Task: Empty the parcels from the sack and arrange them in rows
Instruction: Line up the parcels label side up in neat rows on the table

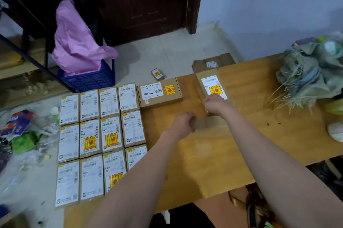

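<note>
Both hands curled on cardboard at frame centre: left hand [182, 122] grips the near-left end of a plain parcel [207, 123]; right hand [215, 104] grips the near end of a labelled parcel [211, 86] just above. Plain parcel's long axis runs left-right. Finished rows [100, 135] lie left, nearer the left hand; sack [308, 73] upper right.

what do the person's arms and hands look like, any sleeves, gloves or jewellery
Both forearms are bare from the bottom edge of the picture up to the wrists: no sleeves come into view. The left hand and the right hand wear no gloves. No watch, bracelet or ring shows on either, though the fingers are blurred and partly curled out of sight, so a thin ring cannot be ruled out.
</note>
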`<action>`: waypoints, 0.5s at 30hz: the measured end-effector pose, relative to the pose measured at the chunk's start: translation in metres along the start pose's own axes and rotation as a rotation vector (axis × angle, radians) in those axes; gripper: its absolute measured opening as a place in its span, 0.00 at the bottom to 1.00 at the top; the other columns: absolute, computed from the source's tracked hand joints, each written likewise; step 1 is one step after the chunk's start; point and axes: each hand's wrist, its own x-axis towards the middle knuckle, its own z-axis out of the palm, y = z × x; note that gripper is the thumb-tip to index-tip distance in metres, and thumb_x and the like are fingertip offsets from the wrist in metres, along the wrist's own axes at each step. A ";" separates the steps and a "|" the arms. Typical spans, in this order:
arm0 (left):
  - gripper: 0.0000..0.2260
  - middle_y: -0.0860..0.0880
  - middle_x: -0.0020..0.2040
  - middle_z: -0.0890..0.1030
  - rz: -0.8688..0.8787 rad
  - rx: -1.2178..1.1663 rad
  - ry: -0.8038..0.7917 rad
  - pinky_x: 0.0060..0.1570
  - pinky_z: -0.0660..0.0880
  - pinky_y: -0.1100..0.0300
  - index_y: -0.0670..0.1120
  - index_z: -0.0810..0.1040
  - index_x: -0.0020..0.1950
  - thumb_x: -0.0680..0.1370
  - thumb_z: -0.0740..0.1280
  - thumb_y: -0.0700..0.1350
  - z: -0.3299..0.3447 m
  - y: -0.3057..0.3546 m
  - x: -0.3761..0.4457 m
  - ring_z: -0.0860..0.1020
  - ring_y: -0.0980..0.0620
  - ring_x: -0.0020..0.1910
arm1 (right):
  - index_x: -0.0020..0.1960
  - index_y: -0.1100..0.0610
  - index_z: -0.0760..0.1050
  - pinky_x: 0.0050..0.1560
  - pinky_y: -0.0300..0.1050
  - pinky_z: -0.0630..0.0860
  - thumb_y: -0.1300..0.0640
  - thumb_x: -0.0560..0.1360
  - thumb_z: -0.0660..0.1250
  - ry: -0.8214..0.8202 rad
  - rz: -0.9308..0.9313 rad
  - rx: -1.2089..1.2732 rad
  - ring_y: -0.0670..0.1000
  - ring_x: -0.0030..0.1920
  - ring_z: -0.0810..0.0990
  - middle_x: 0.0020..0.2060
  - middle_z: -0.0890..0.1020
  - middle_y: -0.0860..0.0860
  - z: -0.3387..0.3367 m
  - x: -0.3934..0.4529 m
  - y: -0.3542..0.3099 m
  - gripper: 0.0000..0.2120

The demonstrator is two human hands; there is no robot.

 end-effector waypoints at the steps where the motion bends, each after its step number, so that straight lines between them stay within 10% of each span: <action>1: 0.24 0.46 0.63 0.77 -0.028 -0.043 -0.001 0.55 0.72 0.57 0.45 0.73 0.69 0.73 0.73 0.44 -0.003 -0.002 -0.004 0.75 0.46 0.61 | 0.44 0.58 0.70 0.30 0.41 0.63 0.65 0.76 0.55 -0.012 0.003 0.001 0.55 0.38 0.69 0.42 0.73 0.56 0.001 -0.002 0.001 0.06; 7: 0.24 0.50 0.57 0.79 -0.237 -0.444 0.047 0.52 0.78 0.57 0.47 0.75 0.67 0.75 0.71 0.57 -0.038 -0.027 -0.041 0.79 0.51 0.52 | 0.61 0.62 0.77 0.58 0.48 0.73 0.63 0.79 0.57 0.124 -0.020 0.111 0.60 0.61 0.76 0.58 0.77 0.58 -0.002 -0.012 0.008 0.15; 11: 0.18 0.49 0.54 0.81 -0.272 -0.659 0.059 0.53 0.79 0.55 0.48 0.79 0.60 0.75 0.72 0.55 -0.060 -0.043 -0.069 0.79 0.50 0.55 | 0.56 0.63 0.75 0.48 0.46 0.72 0.62 0.77 0.59 0.168 0.037 0.186 0.59 0.50 0.75 0.46 0.75 0.56 0.003 -0.016 0.008 0.11; 15: 0.16 0.46 0.57 0.80 -0.311 -0.815 0.045 0.55 0.77 0.53 0.49 0.80 0.60 0.76 0.70 0.56 -0.078 -0.062 -0.090 0.78 0.46 0.58 | 0.73 0.61 0.66 0.67 0.54 0.70 0.41 0.77 0.65 -0.067 0.047 0.225 0.60 0.69 0.71 0.70 0.71 0.56 0.011 -0.028 0.001 0.33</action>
